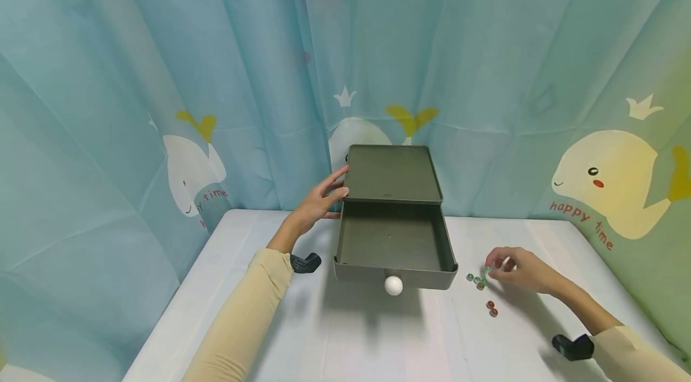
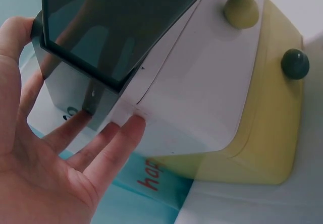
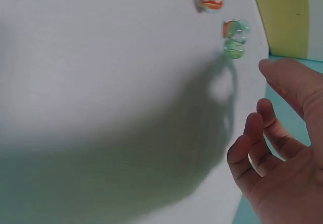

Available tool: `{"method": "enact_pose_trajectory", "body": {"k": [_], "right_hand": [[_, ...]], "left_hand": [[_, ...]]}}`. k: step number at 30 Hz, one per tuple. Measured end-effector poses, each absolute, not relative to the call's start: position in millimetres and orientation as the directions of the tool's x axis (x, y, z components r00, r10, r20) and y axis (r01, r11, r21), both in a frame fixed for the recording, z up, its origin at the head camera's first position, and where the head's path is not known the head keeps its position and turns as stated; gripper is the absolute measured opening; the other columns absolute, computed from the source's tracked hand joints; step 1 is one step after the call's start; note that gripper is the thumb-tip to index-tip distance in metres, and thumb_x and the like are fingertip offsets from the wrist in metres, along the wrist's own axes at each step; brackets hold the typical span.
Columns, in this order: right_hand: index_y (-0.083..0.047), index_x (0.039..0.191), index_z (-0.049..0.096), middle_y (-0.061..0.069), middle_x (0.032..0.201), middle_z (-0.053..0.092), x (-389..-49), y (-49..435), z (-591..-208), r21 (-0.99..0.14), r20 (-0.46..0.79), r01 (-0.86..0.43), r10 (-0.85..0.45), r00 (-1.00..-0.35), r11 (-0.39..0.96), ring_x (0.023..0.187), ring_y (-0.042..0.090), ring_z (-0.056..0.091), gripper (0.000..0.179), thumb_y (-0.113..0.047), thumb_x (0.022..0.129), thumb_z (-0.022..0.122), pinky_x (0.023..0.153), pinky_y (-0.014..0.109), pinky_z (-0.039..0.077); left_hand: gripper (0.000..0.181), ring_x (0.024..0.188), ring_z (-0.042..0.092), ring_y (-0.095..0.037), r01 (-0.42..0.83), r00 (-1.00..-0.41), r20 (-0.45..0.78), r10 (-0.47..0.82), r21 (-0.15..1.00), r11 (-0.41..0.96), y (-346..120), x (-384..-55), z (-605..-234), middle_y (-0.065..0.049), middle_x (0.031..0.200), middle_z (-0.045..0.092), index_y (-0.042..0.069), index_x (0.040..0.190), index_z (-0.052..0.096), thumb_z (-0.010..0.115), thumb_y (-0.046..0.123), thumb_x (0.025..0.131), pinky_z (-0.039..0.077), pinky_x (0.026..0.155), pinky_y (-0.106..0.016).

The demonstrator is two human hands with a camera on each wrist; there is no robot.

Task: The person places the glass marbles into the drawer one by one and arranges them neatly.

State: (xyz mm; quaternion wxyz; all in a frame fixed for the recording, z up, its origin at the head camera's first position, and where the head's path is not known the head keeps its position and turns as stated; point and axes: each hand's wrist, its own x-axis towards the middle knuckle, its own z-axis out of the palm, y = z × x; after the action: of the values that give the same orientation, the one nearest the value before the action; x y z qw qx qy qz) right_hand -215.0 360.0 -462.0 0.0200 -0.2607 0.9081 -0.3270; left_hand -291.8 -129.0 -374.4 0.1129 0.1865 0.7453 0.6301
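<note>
A green marble (image 1: 488,270) shows between the thumb and index fingertips of my right hand (image 1: 520,268), which pinches it over the white table; in the right wrist view the thumb hides it. Beside the fingertips lie green marbles (image 3: 234,49) with a red one among them. Two red-striped marbles (image 3: 210,2) lie a little nearer. My left hand (image 1: 317,203) rests against the left side of the grey-green top drawer unit (image 1: 394,175), fingers spread. Its drawer (image 1: 388,244) is pulled out and bare inside, with a white knob (image 1: 393,285) on the front.
Below the top unit, a white drawer (image 2: 202,82) with a yellow knob (image 2: 241,12) and a yellow drawer (image 2: 275,108) with a dark green knob (image 2: 295,64) are stacked. A whale-print curtain (image 1: 486,70) hangs behind the white table (image 1: 432,334).
</note>
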Motion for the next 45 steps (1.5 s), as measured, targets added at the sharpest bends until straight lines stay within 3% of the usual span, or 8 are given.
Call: {"method": "enact_pose_trajectory", "body": {"k": [6, 28, 37, 45], "right_hand": [[-0.014, 0.097, 0.068, -0.008, 0.086, 0.061, -218, 361, -449, -0.569, 0.209, -0.541, -0.528, -0.823, 0.618, 0.074, 0.003, 0.054, 0.017, -0.002, 0.089, 0.076, 0.060, 0.025, 0.045], [-0.019, 0.101, 0.072, -0.008, 0.084, 0.063, -221, 345, -385, -0.552, 0.237, -0.508, -0.459, -0.856, 0.661, 0.075, 0.008, 0.057, 0.014, -0.015, 0.091, 0.080, 0.058, 0.025, 0.048], [-0.017, 0.101, 0.072, -0.007, 0.086, 0.065, -224, 339, -364, -0.532, 0.330, -0.577, -0.475, -0.815, 0.620, 0.076, 0.010, 0.057, 0.017, -0.007, 0.090, 0.079, 0.062, 0.025, 0.049], [-0.016, 0.103, 0.072, -0.002, 0.094, 0.067, -223, 333, -344, -0.564, 0.366, -0.569, -0.436, -0.822, 0.598, 0.081, 0.011, 0.058, 0.018, -0.004, 0.091, 0.078, 0.067, 0.022, 0.049]], "left_hand": [[0.060, 0.144, 0.040, -0.032, 0.140, -0.904, 0.070, 0.422, 0.981, 0.137, -128, -292, -375, -0.008, 0.166, 0.027, 0.043, 0.160, 0.033, 0.057, 0.035, 0.106, 0.050, 0.100, -0.059], [0.059, 0.144, 0.041, -0.033, 0.151, -0.902, 0.077, 0.424, 0.978, 0.144, -129, -292, -376, -0.008, 0.165, 0.028, 0.043, 0.161, 0.032, 0.056, 0.033, 0.107, 0.050, 0.101, -0.060], [0.059, 0.143, 0.041, -0.032, 0.153, -0.904, 0.079, 0.421, 0.977, 0.145, -129, -292, -376, -0.008, 0.165, 0.029, 0.043, 0.161, 0.032, 0.056, 0.032, 0.108, 0.051, 0.100, -0.058], [0.059, 0.144, 0.040, -0.032, 0.150, -0.902, 0.076, 0.425, 0.978, 0.143, -130, -292, -377, -0.008, 0.165, 0.029, 0.043, 0.161, 0.031, 0.055, 0.033, 0.108, 0.051, 0.100, -0.058]]}}
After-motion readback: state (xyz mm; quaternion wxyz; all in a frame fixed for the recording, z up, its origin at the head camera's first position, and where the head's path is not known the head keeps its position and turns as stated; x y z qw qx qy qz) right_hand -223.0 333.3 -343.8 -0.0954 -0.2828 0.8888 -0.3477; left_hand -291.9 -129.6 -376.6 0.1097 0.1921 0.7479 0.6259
